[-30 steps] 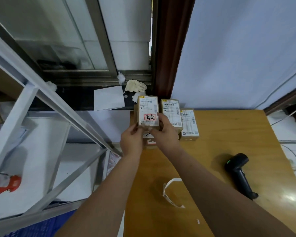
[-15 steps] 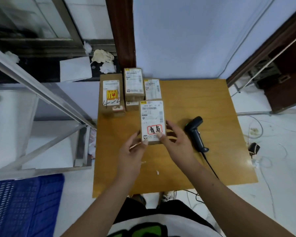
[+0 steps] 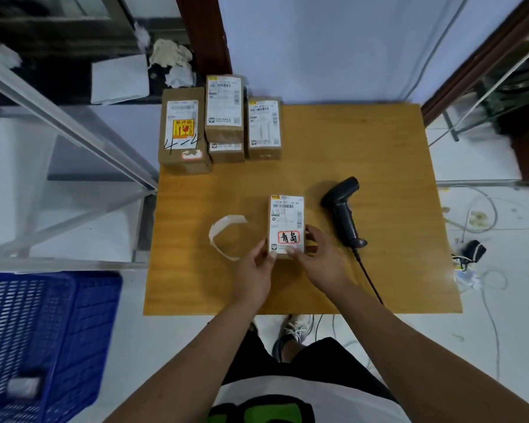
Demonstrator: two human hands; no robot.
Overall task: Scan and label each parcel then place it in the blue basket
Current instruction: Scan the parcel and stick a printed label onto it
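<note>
On the floor at near left stands the blue slatted plastic basket (image 3: 83, 325). Above the near middle of the light wooden table (image 3: 394, 254), my left hand (image 3: 254, 271) and right hand (image 3: 322, 261) are close together, both clamped on the near end of the small brown cardboard parcel with a white shipping label (image 3: 287, 222). The left pinches its near-left corner; the right curls round its near-right side. The parcel's long axis runs near to far, label up, with the barcode at the far end and the red-ringed stamp towards me. I cannot tell whether it touches the table. A curled white paper strip (image 3: 223, 236) lies just left of it, and a black handheld barcode scanner (image 3: 342, 206) just right, head pointing far. At the far-left corner sits a large brown carton with a yellow sticker (image 3: 182, 132), beside smaller labelled brown cartons (image 3: 223, 108).
</note>
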